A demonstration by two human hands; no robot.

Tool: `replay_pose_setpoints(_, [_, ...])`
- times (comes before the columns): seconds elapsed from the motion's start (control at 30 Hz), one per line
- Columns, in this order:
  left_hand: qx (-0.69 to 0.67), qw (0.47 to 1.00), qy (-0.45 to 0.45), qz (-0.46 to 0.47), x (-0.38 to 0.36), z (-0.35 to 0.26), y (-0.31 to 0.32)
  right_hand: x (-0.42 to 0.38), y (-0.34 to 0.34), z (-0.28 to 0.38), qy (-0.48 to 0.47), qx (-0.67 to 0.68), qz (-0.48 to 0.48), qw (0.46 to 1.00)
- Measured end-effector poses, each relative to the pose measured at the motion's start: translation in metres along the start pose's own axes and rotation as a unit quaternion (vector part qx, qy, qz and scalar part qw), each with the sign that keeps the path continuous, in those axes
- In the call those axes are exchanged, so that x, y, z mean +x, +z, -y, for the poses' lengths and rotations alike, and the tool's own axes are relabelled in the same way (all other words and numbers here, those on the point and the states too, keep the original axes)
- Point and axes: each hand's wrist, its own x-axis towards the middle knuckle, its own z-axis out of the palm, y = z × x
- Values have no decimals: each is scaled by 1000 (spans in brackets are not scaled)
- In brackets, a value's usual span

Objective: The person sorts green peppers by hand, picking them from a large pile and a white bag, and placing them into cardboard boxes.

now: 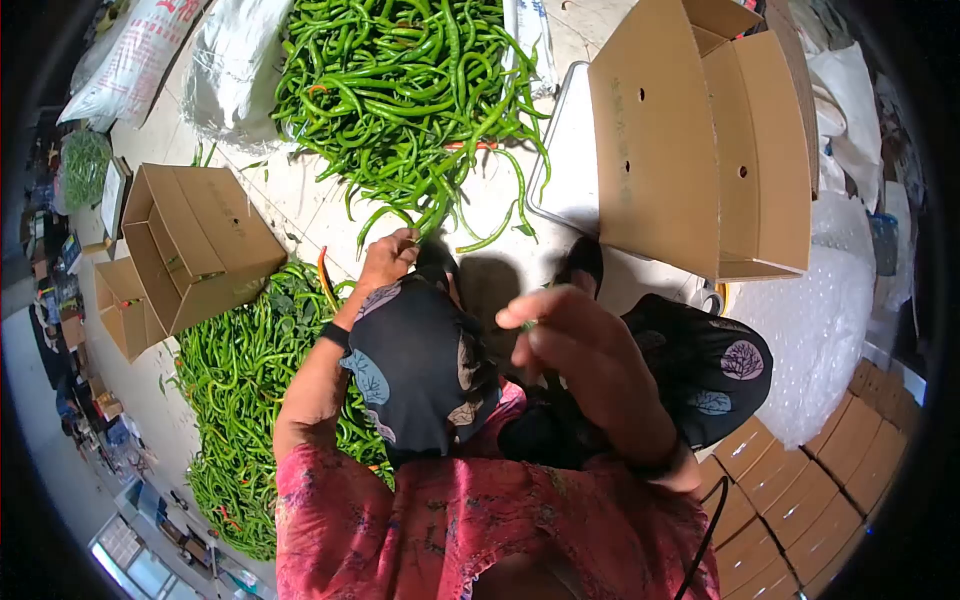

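The right hand (570,345), nearest the camera, is raised with fingers pinched on a small green pepper piece (528,324). The left hand (388,258) reaches to the floor, closing on a pepper at the edge of the pepper pile (410,90). A second heap (235,390) lies left, beside an open cardboard box (195,240); a larger box (700,150) stands right.

The pepper pile (400,90) on the floor is cut off by the top edge. Most of the pepper (529,324) pinched in the right hand (580,350) is hidden behind its fingers (525,312). The left hand's (388,255) fingertips are buried among the peppers.
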Motion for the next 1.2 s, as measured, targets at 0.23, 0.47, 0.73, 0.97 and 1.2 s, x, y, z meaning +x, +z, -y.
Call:
replay_pose_setpoints(0.23, [90, 989, 15, -120, 19, 30, 15, 59, -50, -89, 79, 136, -158, 975])
replay_pose_setpoints(0.47, [198, 935, 104, -276, 81, 5, 33, 81, -55, -130, 99, 104, -135, 980])
replay_pose_setpoints(0.73, [-96, 978, 25, -186, 64, -3, 13, 94, -49, -136, 77, 94, -115, 986])
replay_pose_setpoints(0.97, [-228, 940, 33, -252, -12, -63, -25, 103, -35, -127, 43, -42, -54, 997])
replay_pose_setpoints(1.2, [-6, 960, 205, -189, -33, -92, -9, 116, -29, -137, -9, -72, -81, 994])
